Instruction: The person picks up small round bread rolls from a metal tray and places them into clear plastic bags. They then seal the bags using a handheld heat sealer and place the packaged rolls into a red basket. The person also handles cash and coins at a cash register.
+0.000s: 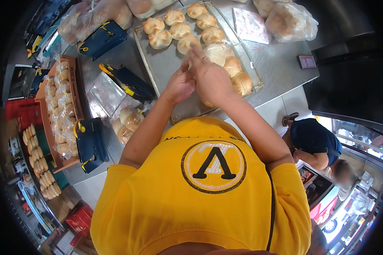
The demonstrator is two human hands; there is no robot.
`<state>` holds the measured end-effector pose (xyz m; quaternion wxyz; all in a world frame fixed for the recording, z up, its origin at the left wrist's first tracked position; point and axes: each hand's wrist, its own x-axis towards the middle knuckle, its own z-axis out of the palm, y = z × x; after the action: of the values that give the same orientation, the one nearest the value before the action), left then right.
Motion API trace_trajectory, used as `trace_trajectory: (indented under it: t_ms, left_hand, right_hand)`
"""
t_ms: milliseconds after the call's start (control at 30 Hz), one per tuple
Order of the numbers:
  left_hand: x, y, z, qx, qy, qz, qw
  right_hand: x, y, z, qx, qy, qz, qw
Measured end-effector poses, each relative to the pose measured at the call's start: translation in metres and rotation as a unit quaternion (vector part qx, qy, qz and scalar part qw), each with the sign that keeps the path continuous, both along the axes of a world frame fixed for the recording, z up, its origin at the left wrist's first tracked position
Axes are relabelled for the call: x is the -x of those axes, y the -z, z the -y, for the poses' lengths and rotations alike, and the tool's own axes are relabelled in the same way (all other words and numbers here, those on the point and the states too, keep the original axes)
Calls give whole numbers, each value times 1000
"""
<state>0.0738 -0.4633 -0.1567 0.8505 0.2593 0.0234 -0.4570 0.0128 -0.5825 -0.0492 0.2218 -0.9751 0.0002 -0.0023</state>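
My left hand (182,83) is over the metal baking tray (157,72), its fingers closed in a pinch close to my right hand. Whatever they grip is hidden. Crossing in front, my right hand (212,77) reaches up with fingers smeared by motion. A thin clear plastic bag (219,52) shows just beyond its knuckles, over the buns; whether either hand holds it is unclear. Golden round buns (180,30) fill the far part of the tray. More buns (241,83) run down its right side, partly hidden by my right hand and forearm.
Left of the tray stand dark blue holders with yellow trim (132,83) and bagged buns (130,123). Farther left is a cardboard box (74,91) of bagged rolls. Bagged bread (291,22) and a phone (306,61) lie right. A person in dark blue (315,138) is beyond the table.
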Motion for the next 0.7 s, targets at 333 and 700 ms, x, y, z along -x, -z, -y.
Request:
trace_trajectory:
  t_ms: [333,700]
  left_hand:
    - [-21,24,20,-148,5,474,868]
    - [-14,-75,43,-476,29,645,597]
  right_hand:
    - [1,-10,-4,-37,-4,76,996]
    - [-18,13,54,-98,66,109,987]
